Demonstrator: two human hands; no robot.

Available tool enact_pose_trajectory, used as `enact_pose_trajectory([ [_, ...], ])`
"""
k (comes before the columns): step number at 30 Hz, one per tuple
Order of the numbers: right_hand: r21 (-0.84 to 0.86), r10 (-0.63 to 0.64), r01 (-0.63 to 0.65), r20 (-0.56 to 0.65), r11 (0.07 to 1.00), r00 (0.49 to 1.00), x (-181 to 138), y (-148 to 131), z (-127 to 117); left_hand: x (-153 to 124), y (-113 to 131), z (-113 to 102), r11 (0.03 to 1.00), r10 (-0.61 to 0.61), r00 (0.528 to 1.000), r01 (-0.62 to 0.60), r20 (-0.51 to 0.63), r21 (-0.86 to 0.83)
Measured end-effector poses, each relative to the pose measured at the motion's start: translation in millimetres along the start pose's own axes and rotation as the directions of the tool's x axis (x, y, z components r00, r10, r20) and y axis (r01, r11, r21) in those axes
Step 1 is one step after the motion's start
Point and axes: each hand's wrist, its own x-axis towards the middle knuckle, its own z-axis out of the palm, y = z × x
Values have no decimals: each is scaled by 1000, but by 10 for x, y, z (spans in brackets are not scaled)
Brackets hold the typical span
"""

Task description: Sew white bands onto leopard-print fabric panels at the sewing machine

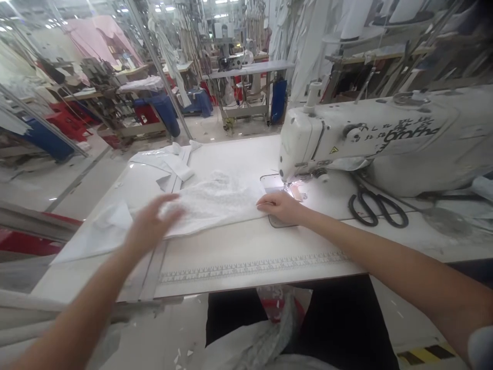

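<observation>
A piece of white fabric (219, 200) lies spread over the table, left of the sewing machine's needle. Its right end is pinched between the thumb and fingers of my right hand (283, 206), just in front of the lit needle area. My left hand (156, 218) is above the fabric's left end, smeared by motion, with thumb and fingers apart and nothing visible between them. The white sewing machine (346, 139) stands at the right, its presser foot partly hidden behind my right hand.
Black-handled scissors (377, 208) lie under the machine arm. White fabric pieces (162, 162) rest at the table's left back. A ruler strip (254, 268) runs along the front edge. Other sewing stations (246, 69) stand beyond the table.
</observation>
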Motion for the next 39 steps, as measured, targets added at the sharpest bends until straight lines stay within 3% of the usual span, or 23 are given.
enact_pose_trajectory([
  [3, 30, 88, -89, 39, 996, 995, -20, 10, -74, 44, 205, 305, 991, 134, 962, -137, 240, -7],
  [5, 35, 125, -127, 59, 991, 990, -35, 9, -119, 57, 313, 438, 990, 139, 929, -140, 342, -21],
  [10, 27, 178, -183, 123, 983, 976, -45, -15, -210, 125, 375, 403, 999, -34, 896, 48, 443, -20],
  [16, 1, 212, -215, 167, 977, 963, -39, -63, -286, 185, 415, 309, 994, -98, 881, 113, 463, -4],
  [19, -62, 57, -47, 157, 997, 986, -274, -115, -266, 219, 458, 297, 993, -99, 872, 121, 480, -14],
  [22, -239, -242, 286, 198, 928, 950, -647, -143, -186, 308, 544, 375, 1000, 8, 929, 3, 370, -29],
  [25, -377, -345, 417, 245, 827, 906, -925, -104, -119, 448, 682, 608, 979, 200, 930, -203, 310, -23],
  [31, -496, -319, 361, 171, 790, 932, -902, 106, -289, 738, 935, 1147, 926, 261, 863, -350, 432, 140],
  [39, -565, -290, 289, 90, 773, 953, -748, 422, -521, 1136, 1027, 1299, 859, 390, 807, -492, 445, 140],
])
